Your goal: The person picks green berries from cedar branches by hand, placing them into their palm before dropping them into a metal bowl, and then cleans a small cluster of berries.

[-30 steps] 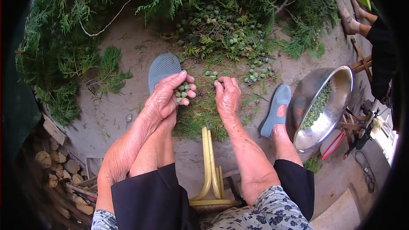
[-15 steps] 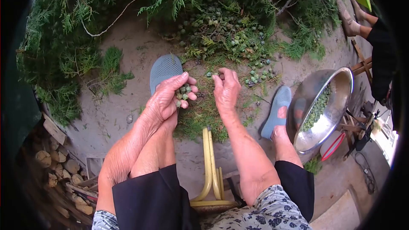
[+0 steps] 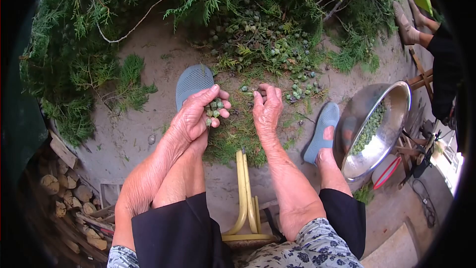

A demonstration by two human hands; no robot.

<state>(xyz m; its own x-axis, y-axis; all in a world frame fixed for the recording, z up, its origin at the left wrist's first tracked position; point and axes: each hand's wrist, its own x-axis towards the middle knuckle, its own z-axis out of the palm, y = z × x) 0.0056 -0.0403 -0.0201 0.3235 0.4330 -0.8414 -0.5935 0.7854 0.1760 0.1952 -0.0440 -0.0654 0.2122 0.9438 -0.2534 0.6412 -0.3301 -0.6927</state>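
My left hand point(image 3: 195, 110) is curled, palm up, around several small green conifer cones point(image 3: 214, 108), which show between the thumb and fingers. It is above my left shin, close to the left grey-blue shoe point(image 3: 194, 85). My right hand point(image 3: 268, 108) is lowered over the ground with its thumb and fingers pinched. A small dark thing seems to be at those fingertips, too small to make out. Just left of them a single green cone point(image 3: 244, 89) lies on the ground, and to their right is a scatter of loose cones point(image 3: 303, 88).
A heap of cones and sprigs point(image 3: 267, 44) lies ahead, below piled green branches point(image 3: 124, 10). A tilted metal bowl point(image 3: 404, 114) with green cones stands beside my right foot point(image 3: 322, 134). Cut logs point(image 3: 69, 196) are at lower left. Another person's feet point(image 3: 409, 27) are at upper right.
My right hand has shifted slightly right and toward me, still pinched. My left hand stays in place around the cones.
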